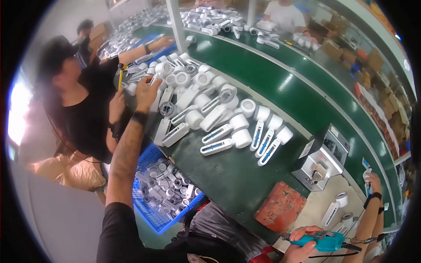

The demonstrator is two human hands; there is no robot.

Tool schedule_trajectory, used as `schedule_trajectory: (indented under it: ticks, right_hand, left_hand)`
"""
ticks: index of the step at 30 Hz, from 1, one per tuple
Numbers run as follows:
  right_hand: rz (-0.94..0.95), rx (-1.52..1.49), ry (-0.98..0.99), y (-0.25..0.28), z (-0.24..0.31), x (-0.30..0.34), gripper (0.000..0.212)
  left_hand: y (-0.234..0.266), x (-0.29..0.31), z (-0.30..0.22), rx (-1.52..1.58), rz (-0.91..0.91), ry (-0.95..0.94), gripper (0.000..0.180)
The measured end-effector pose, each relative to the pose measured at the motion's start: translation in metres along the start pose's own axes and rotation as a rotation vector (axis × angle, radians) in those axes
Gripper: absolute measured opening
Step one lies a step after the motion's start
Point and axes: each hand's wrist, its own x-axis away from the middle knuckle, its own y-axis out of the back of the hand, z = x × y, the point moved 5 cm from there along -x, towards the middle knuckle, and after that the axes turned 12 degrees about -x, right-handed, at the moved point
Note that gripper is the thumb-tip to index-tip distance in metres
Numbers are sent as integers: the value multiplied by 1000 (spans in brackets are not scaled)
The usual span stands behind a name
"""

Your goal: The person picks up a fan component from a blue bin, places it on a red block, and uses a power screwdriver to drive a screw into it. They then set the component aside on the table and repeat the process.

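Observation:
My left arm stretches forward over the bench to a pile of white dryer-shaped housings with round grilled heads and slotted handles. There my left hand closes its fingers on one white housing at the pile's left edge; its far end is partly hidden. At the lower right, my right hand is wrapped around a teal electric screwdriver, whose tip points left and whose cord runs off to the right. Several housings lie lined up on the green bench, blue strips in their handle slots.
A blue crate of grey parts stands below the bench's left edge. Right of centre sit a worn red block and a silver machine. One co-worker at left holds a yellow-handled tool; another's hand reaches in at right.

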Motion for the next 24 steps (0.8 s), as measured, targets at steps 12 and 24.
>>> schedule_trajectory:
  ticks: [12, 24]
  right_hand:
    - [-173, -1499, -708, 36, 8, -29, 72]
    - [-163, -1572, -745, 65, -4, -11, 69]
  left_hand:
    - [14, 136, -312, 571, 300, -537, 39]
    - [-74, 428, -585, 384, 988, -1160, 54]
